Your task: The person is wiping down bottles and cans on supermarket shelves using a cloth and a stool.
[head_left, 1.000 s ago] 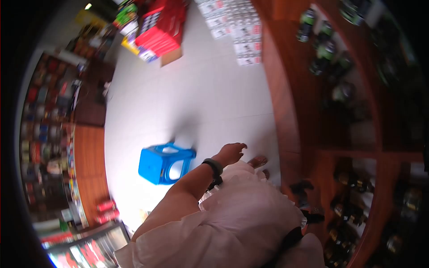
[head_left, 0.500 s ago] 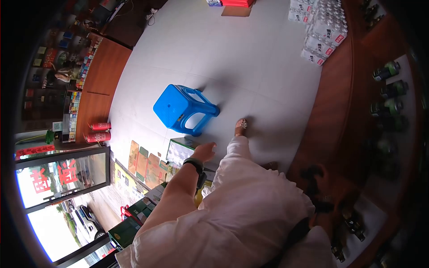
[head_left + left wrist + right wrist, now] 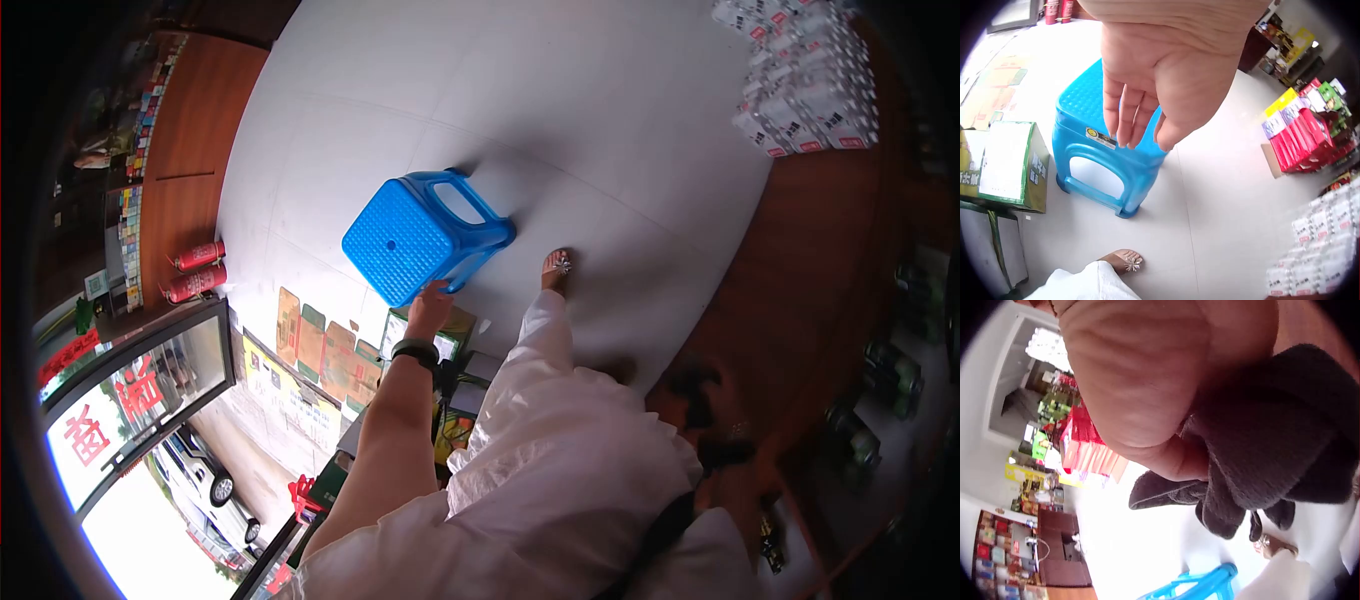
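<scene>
A blue plastic stool (image 3: 395,245) stands on the pale floor with its textured square seat facing up. My left hand (image 3: 428,312) is right at the edge of the seat, wearing a dark wristband. In the left wrist view its fingers hang loosely extended over the stool, palm towards the camera, with nothing held. My right hand (image 3: 1141,381) grips a bunched dark brown cloth (image 3: 1272,431), whose folds dangle below the thumb. The fingers on the far side of the cloth are hidden.
Green boxes (image 3: 1035,165) stand beside the stool. Shrink-wrapped bottle packs (image 3: 810,90) are stacked at far right, near wooden shelving (image 3: 745,260). Two fire extinguishers (image 3: 195,285) sit by the counter (image 3: 195,150), close to a glass door (image 3: 195,360). One sandalled foot (image 3: 556,268) is forward.
My view has swung towards the doorway, and the stool appears closer. My left hand has moved from apart from the stool to its seat edge. A foot has stepped forward.
</scene>
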Tool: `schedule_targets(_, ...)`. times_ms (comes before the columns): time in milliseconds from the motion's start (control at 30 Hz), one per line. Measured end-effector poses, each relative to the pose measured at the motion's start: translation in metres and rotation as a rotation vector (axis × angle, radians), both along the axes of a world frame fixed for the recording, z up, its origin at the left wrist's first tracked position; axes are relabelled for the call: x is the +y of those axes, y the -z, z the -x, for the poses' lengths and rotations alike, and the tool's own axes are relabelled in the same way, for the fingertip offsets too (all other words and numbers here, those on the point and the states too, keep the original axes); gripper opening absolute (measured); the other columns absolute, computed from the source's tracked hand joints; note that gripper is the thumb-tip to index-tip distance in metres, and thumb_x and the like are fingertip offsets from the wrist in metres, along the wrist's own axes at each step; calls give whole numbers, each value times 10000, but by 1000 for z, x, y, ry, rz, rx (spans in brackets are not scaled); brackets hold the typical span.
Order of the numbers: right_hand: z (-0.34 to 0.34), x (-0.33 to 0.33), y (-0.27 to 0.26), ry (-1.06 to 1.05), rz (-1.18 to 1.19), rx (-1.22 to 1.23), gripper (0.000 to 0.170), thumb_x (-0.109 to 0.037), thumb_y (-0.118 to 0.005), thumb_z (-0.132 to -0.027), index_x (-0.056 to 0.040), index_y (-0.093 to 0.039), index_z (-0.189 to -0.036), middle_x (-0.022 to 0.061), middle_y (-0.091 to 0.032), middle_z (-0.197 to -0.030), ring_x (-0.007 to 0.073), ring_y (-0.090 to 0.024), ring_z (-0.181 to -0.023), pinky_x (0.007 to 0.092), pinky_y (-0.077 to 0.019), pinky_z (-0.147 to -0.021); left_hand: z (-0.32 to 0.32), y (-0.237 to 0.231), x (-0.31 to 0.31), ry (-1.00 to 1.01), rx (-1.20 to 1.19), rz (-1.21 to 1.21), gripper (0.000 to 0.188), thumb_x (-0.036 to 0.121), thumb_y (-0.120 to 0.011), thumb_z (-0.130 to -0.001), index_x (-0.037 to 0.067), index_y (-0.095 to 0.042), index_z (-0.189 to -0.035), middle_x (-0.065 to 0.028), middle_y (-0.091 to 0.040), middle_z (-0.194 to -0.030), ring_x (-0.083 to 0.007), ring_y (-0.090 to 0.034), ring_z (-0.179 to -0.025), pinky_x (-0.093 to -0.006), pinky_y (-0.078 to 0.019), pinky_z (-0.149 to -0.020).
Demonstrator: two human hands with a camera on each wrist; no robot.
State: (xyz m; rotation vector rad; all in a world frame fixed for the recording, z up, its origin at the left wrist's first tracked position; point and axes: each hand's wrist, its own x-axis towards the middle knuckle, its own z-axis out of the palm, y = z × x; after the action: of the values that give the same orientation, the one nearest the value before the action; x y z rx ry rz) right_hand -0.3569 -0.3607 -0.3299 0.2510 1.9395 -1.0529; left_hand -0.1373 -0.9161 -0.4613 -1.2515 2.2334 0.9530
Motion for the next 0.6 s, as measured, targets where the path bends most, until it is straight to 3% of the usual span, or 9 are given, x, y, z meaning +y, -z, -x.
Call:
schedule_targets(100, 57, -108, -10, -62, 31, -86, 438, -23, -580, -829, -48, -601, -1266, 94, -679, -1083, 213, -652, -1035, 339, -523, -919, -29, 11, -31, -133, 31, 29, 398, 272, -678, -873, 126, -633, -1240, -166, -742, -987, -334, -703, -990, -455, -546, -851)
schedule_targets(200, 106, -180, 23, -333, 158, -129, 412, -64, -581, -833, -18, -620, -1241, 108, -690, -1094, 204, -661, -1011, 328, -517, -915, -64, 31, -48, -194, 22, 89, 474, 306, -705, -892, 76, -582, -1288, -157, -736, -1019, -344, -700, -980, -446, -548, -836)
schedule_targets(267, 129, -236, 48, -631, 155, 1, 400, -87, -583, -830, -1, -637, -1217, 121, -703, -1083, 202, -667, -982, 328, -514, -902, -90, 50, -55, -303, 99, 158, 477, 307, -705, -901, 76, -576, -1298, -161, -726, -1040, -345, -699, -974, -446, -546, -836)
schedule_targets(300, 134, -266, 60, -777, 157, 64, 396, -99, -583, -828, 8, -645, -1205, 127, -709, -1078, 202, -670, -968, 327, -513, -896, -106, 61, -59, -354, 133, 195, 479, 308, -705, -905, 76, -573, -1303, -163, -721, -1051, -345, -698, -971, -445, -545, -836)
schedule_targets(367, 141, -321, 87, -916, 75, -68, 408, -155, -596, -825, 8, -660, -1193, 151, -722, -1040, 216, -680, -943, 343, -509, -889, -127, 82, -65, -477, 142, 270, 510, 305, -717, -917, 61, -548, -1333, -182, -706, -1054, -329, -703, -953, -426, -553, -821)
schedule_targets(433, 143, -378, 106, -1120, -91, -135, 440, -317, -610, -824, -24, -685, -1144, 163, -723, -996, 262, -690, -908, 354, -522, -845, -135, 87, -71, -591, 170, 265, 522, 287, -722, -927, 45, -531, -1348, -191, -699, -1086, -304, -711, -938, -396, -559, -807)
schedule_targets(500, 134, -424, 123, -1280, -136, -24, 436, -402, -625, -854, -46, -705, -1093, 151, -729, -986, 261, -700, -893, 359, -531, -826, -128, 77, -73, -684, 146, 273, 552, 304, -713, -945, 33, -504, -1378, -213, -686, -1131, -279, -712, -936, -382, -562, -810)
schedule_targets(600, 108, -479, 156, -1325, -234, 42, 515, -530, -642, -865, -68, -717, -1080, 127, -738, -1000, 252, -711, -921, 359, -536, -841, -134, 99, -82, -782, 192, 304, 567, 332, -679, -970, 33, -483, -1409, -250, -663, -1175, -303, -694, -1020, -387, -552, -864)
